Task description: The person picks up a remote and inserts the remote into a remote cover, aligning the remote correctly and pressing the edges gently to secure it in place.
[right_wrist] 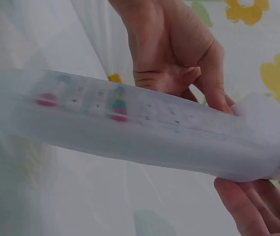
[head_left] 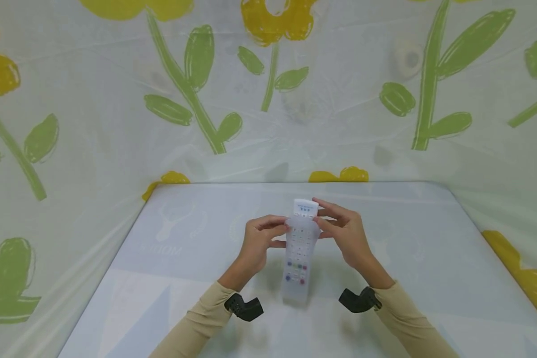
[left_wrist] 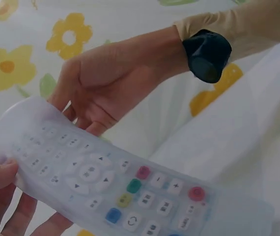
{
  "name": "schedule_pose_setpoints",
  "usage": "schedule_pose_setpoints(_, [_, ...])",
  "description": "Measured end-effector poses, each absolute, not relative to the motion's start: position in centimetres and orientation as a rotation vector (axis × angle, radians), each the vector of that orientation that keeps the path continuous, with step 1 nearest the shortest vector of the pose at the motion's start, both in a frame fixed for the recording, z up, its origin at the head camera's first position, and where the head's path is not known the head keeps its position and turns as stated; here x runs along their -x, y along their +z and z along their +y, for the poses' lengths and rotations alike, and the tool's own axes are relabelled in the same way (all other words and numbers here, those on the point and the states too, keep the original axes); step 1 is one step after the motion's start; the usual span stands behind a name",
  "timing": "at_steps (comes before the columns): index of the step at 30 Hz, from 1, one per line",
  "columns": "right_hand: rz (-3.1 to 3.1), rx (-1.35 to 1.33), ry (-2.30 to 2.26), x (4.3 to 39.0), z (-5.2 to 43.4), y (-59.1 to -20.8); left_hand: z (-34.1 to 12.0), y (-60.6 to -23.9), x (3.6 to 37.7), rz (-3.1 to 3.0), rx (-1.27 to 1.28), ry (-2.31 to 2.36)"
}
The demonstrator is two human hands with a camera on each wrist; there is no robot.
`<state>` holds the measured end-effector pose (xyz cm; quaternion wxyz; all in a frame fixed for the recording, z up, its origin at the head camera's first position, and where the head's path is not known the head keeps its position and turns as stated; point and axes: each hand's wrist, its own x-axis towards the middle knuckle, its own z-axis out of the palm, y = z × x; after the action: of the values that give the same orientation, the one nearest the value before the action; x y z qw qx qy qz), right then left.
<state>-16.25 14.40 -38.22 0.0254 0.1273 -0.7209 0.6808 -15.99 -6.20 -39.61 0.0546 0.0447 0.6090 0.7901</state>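
Note:
A white remote control (head_left: 305, 209) sits in a translucent cover (head_left: 295, 294), its far end bare beyond the cover's opening. Coloured buttons show through the cover in both wrist views. My left hand (head_left: 260, 243) pinches the cover's left edge near that opening, thumb on top and fingers beneath. On the opposite edge, my right hand (head_left: 346, 233) grips between thumb and fingers, with the index finger up beside the bare end of the remote. The cover's other end points back toward me, and the remote stops short of it, leaving a flat stretch of cover.
A pale table (head_left: 196, 293) with faint printed shapes lies under the hands. Behind and around it hangs a white cloth (head_left: 340, 109) with yellow flowers and green leaves. Black wrist cameras are strapped over both beige sleeves (head_left: 201, 311).

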Motion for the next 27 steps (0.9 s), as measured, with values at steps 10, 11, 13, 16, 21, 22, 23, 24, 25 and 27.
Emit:
schedule_pose_setpoints(10, [-2.346, -0.445, 2.006, 16.7, 14.8, -37.1, -6.0, -39.3, 16.4, 1.786, -0.096, 2.417])
schedule_pose_setpoints(11, [-2.359, -0.441, 2.001, 16.6, 14.8, -37.0, -6.0, -39.3, 16.4, 1.789, -0.095, 2.416])
schedule_pose_setpoints(13, [-2.378, -0.428, 1.999, 16.6, 14.8, -37.0, -5.9, -39.3, 16.3, 1.804, -0.106, 2.412])
schedule_pose_setpoints(16, [-2.39, -0.388, 2.011, 16.5, 14.8, -37.2, -5.9, -39.3, 16.3, 1.846, -0.163, 2.378])
schedule_pose_setpoints(21, [-2.345, -0.313, 2.102, 16.3, 14.7, -37.8, -5.9, -39.4, 16.5, 1.916, -0.277, 2.288])
schedule_pose_setpoints(22, [-2.324, -0.313, 2.128, 16.3, 14.8, -38.0, -5.9, -39.4, 16.6, 1.922, -0.275, 2.282])
schedule_pose_setpoints(23, [-2.303, -0.319, 2.15, 16.2, 14.9, -38.2, -5.9, -39.5, 16.5, 1.919, -0.264, 2.285])
schedule_pose_setpoints(24, [-2.282, -0.331, 2.174, 16.2, 15.0, -38.5, -6.0, -39.5, 16.5, 1.915, -0.247, 2.292])
schedule_pose_setpoints(25, [-2.25, -0.35, 2.208, 16.1, 15.1, -38.7, -6.0, -39.6, 16.5, 1.904, -0.226, 2.307])
schedule_pose_setpoints(27, [-2.22, -0.397, 2.223, 15.9, 15.3, -39.2, -6.0, -39.7, 16.5, 1.882, -0.177, 2.336])
